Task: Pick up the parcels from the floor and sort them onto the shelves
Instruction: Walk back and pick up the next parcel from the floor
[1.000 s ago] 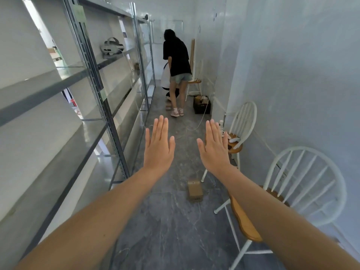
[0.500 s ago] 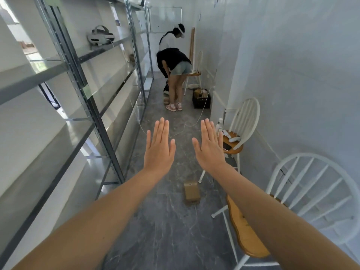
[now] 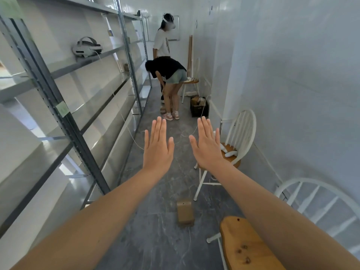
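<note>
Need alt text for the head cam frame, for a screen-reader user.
The left hand and right hand reach forward, flat and empty, in a narrow corridor; a small brown parcel lies on the grey floor beneath the arms. Metal shelves line the left, white chairs the right, and two people are farther down.

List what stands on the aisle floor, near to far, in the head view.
Nearest white chair → cardboard parcel → second white chair → black crate → far chair by the wall.

Left hand [image 3: 158, 151] was bare | right hand [image 3: 207, 151] was bare | left forearm [image 3: 101, 217] was uncovered down to the lower edge | right forearm [image 3: 272, 211] likewise
</note>
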`<state>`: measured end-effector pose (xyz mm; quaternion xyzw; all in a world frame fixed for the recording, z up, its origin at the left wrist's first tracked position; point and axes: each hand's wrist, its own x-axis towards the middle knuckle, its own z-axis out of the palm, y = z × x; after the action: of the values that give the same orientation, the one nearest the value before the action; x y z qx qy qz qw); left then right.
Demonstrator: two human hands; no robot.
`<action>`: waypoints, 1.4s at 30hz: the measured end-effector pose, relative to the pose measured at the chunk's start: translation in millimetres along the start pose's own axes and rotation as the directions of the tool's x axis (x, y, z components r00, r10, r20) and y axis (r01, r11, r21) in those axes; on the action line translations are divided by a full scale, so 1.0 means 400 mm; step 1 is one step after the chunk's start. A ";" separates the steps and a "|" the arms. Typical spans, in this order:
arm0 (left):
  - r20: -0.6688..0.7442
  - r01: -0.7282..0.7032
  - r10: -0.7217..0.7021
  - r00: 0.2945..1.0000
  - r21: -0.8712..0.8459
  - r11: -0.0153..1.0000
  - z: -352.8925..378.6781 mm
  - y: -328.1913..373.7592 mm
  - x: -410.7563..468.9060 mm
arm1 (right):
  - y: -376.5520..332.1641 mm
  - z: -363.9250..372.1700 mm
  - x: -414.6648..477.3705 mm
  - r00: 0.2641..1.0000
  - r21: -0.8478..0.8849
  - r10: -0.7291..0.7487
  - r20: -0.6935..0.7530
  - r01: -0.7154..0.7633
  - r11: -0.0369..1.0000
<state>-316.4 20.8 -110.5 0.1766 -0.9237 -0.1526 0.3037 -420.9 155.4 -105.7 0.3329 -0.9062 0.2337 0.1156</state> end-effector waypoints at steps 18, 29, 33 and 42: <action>0.045 0.051 -0.048 0.998 -0.061 0.997 0.213 -0.126 0.265 | 0.052 0.165 0.260 0.998 0.015 -0.019 0.058 0.019 1.000; 0.154 0.046 -0.031 0.988 -0.096 0.994 0.367 -0.344 0.493 | 0.043 0.381 0.508 0.986 -0.063 0.103 0.129 -0.095 0.993; 0.215 0.072 -0.048 0.975 -0.103 0.992 0.426 -0.442 0.539 | 0.031 0.510 0.551 0.971 -0.081 0.137 0.195 -0.123 0.989; 0.382 0.113 -0.080 0.921 -0.063 0.992 0.661 -0.631 0.524 | 0.077 0.772 0.571 0.932 -0.090 0.169 0.321 -0.148 0.985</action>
<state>-577.8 -245.5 -305.7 0.1761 -0.9479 -0.2373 0.1188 -629.7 -104.2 -299.8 0.2889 -0.9437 0.1544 -0.0453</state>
